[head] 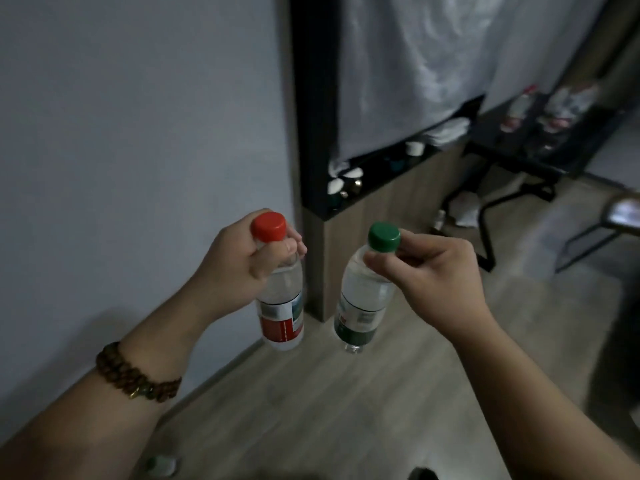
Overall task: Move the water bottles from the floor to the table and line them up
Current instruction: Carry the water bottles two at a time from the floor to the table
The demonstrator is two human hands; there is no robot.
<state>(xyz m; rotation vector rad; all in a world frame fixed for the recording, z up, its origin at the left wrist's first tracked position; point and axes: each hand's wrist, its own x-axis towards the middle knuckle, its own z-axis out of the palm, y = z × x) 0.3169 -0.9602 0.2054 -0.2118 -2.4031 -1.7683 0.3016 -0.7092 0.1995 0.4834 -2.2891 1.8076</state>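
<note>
My left hand (239, 268) grips the neck of a clear water bottle with a red cap and red label (282, 306), held upright above the floor. My right hand (433, 271) pinches the neck of a second bottle with a green cap and green label (360, 306), which hangs slightly tilted. The two bottles are side by side and apart. A dark low table (512, 147) stands at the far right, with several blurred bottles (554, 105) on it.
A grey wall fills the left. A dark-framed cabinet (346, 216) with cups on its ledge stands ahead. A chair (620, 216) is at the right edge. One more bottle (161, 465) lies on the wood floor (346, 410) at the bottom left.
</note>
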